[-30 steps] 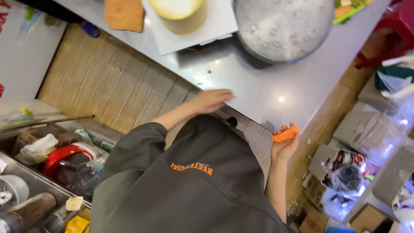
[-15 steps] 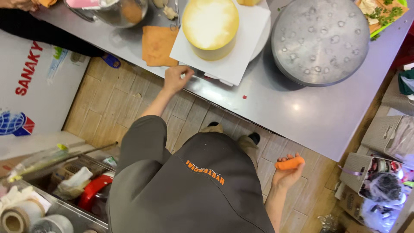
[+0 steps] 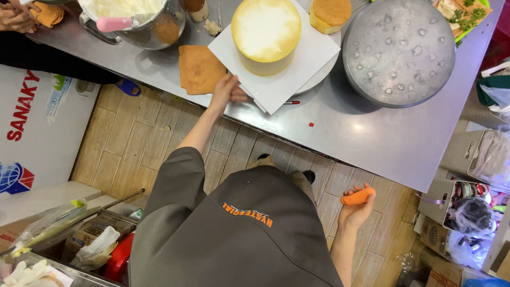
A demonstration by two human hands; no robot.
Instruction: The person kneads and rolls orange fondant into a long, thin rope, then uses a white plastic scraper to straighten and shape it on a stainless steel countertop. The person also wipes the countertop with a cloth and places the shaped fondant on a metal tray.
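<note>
I read the step in hand as handling the white board (image 3: pixel 303 64) that carries the round cream-coated cake (image 3: pixel 265 32). My left hand (image 3: pixel 226 91) is stretched out to the board's near-left corner, fingertips at its edge. Whether that grip is clenched on the board or only resting against it, I cannot tell. My right hand (image 3: pixel 355 208) hangs low, off the surface (image 3: pixel 366 141) and over the floor. Its grip is closed around a small orange piece (image 3: pixel 357 196).

As I judge it, any next move on the board wants a firm hold under that corner and a level, slow pull. The cake stands tall, and the board's near corner reaches almost to the surface's front edge.

Room is tight on the left. A flat brown sponge slab (image 3: pixel 199 68) lies just beside my left hand, and a metal bowl (image 3: pixel 151 26) of cream stands behind it. On the right, a big round metal lid (image 3: pixel 398 50) sits near the board. A red pen (image 3: pixel 291 102) lies by the board's front corner. The open room is the bare strip toward the front right. Another person's hand (image 3: pixel 16 18) works at the far left corner, well apart.
</note>
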